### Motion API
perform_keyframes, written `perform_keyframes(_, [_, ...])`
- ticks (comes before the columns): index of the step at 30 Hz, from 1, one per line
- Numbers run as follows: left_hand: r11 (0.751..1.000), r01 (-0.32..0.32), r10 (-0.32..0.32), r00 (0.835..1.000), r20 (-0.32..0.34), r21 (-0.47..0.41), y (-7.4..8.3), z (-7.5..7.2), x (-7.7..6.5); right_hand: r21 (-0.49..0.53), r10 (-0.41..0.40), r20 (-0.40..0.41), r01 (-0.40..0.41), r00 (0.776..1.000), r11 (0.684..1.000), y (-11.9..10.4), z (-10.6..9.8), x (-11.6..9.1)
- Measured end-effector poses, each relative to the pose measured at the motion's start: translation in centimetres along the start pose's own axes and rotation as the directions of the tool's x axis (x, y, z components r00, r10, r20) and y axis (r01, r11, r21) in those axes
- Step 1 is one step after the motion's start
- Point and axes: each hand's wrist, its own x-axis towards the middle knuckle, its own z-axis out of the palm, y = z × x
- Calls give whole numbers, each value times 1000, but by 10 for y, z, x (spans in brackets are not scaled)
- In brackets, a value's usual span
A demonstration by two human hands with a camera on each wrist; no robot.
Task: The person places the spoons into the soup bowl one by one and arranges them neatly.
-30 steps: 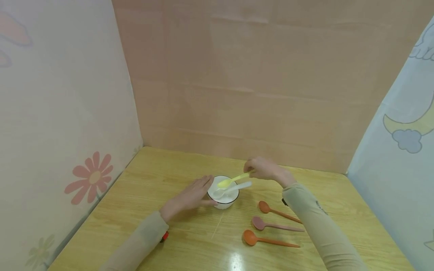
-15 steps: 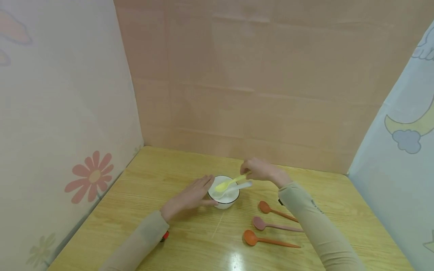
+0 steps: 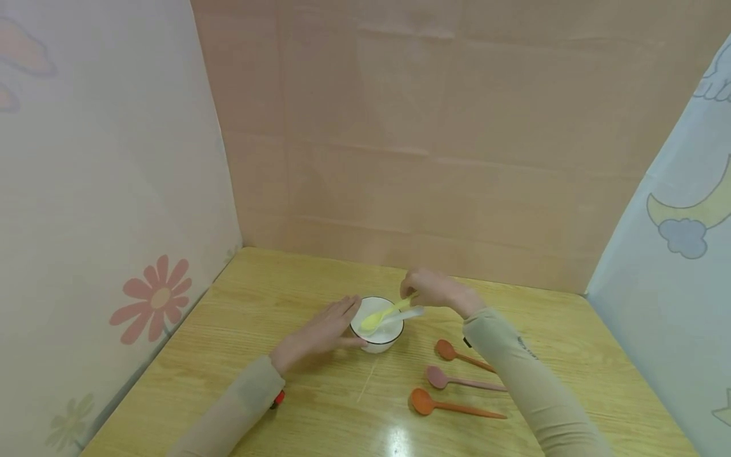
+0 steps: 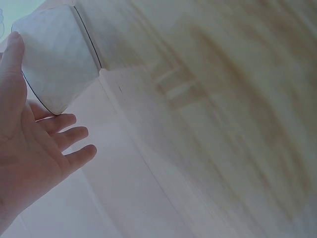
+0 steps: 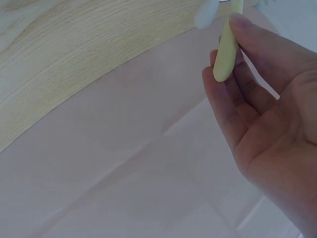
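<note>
A white bowl [image 3: 379, 348] with a dark rim stands on the table, and my left hand [image 3: 327, 327] holds its left side, thumb toward the near side and fingers toward the far side. The left wrist view shows the bowl's dimpled outer wall [image 4: 59, 54] between thumb and fingers. My right hand [image 3: 432, 291] pinches the handle of a yellow spoon [image 3: 372, 321], whose head is inside the bowl. A white spoon [image 3: 414, 313] leans in the bowl below it, its handle over the right rim. The right wrist view shows the yellow handle [image 5: 226, 57] between thumb and fingers.
Right of the bowl, three spoons lie on the wooden table [image 3: 274, 279]: a brown-orange spoon [image 3: 445, 350], a mauve spoon [image 3: 437, 377] and an orange spoon [image 3: 422, 402]. The right sleeve covers some handle ends. Behind the table rises a tan backdrop [image 3: 365, 190], with printed sheets at both sides.
My right hand has moved a little left and lower with the yellow spoon, whose head has come down deeper into the bowl, over the white spoon. My left hand and the bowl stay put.
</note>
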Motion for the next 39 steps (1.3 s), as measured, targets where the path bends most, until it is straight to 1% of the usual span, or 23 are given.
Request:
perform_keyframes(5, [1000, 0, 0, 1000, -7, 8, -1, 1, 0, 13, 26, 15, -26, 1000, 1000, -1, 4, 3])
perform_keyframes(10, [1000, 8, -8, 1000, -5, 9, 0, 0, -1, -8, 12, 11, -12, 1000, 1000, -5, 4, 4])
perform_keyframes(20, [1000, 6, -6, 1000, -9, 15, -1, 1, -1, -16, 60, 39, -59, 997, 998, -6, 7, 8])
perform_keyframes(25, [1000, 5, -5, 1000, -7, 27, -1, 2, 0, -20, 53, 35, -53, 998, 998, -4, 11, 10])
perform_keyframes(31, [1000, 16, -16, 1000, 3, 14, -2, 2, 0, -30, 47, 29, -46, 998, 999, -3, 14, 10])
perform_keyframes(39, [1000, 15, -15, 1000, -3, -2, -3, 4, 0, 2, 62, 31, -62, 998, 998, -5, 13, 10])
